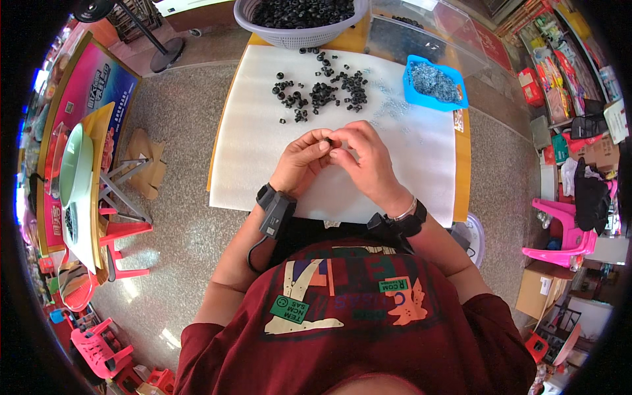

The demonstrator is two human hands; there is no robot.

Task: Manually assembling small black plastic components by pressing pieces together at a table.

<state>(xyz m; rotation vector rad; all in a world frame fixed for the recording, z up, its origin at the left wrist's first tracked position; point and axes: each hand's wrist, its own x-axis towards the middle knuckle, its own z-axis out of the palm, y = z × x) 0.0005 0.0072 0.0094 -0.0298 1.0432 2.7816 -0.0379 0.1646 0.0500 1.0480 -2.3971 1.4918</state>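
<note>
Both of my hands meet over the white foam sheet (257, 158) in front of me. My left hand (299, 161) is closed, its thumb and forefinger pinching a small black part (328, 141). Pinched up against that part is my right hand (368, 161); whether it holds a separate small piece is hidden by the fingers. Just beyond my hands lies a loose pile of small black ring-like parts (322, 95). Tiny clear pieces (393, 106) are scattered to the right of the pile. More of them fill a blue plastic tray (409, 94) at the far right.
A grey perforated basket (296, 38) heaped with black parts stands at the table's far edge. Beside it is a clear plastic box (401, 41). Left of the table are a green basin (78, 164) and red stools (125, 230). A pink chair (559, 230) stands at right.
</note>
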